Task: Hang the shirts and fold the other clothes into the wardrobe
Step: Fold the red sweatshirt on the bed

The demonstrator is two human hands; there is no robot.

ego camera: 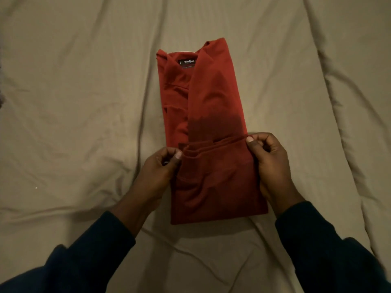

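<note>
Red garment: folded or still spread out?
Partly folded. The red garment lies as a narrow strip on the bedsheet; both hands pinch its near end, doubled over.

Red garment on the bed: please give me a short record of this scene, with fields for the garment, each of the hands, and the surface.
garment: red garment, folded into a narrow strip, black neck label at far end
near end: lifted and folded back
left hand: pinches left edge
right hand: pinches right edge
surface: wrinkled beige bedsheet
</note>
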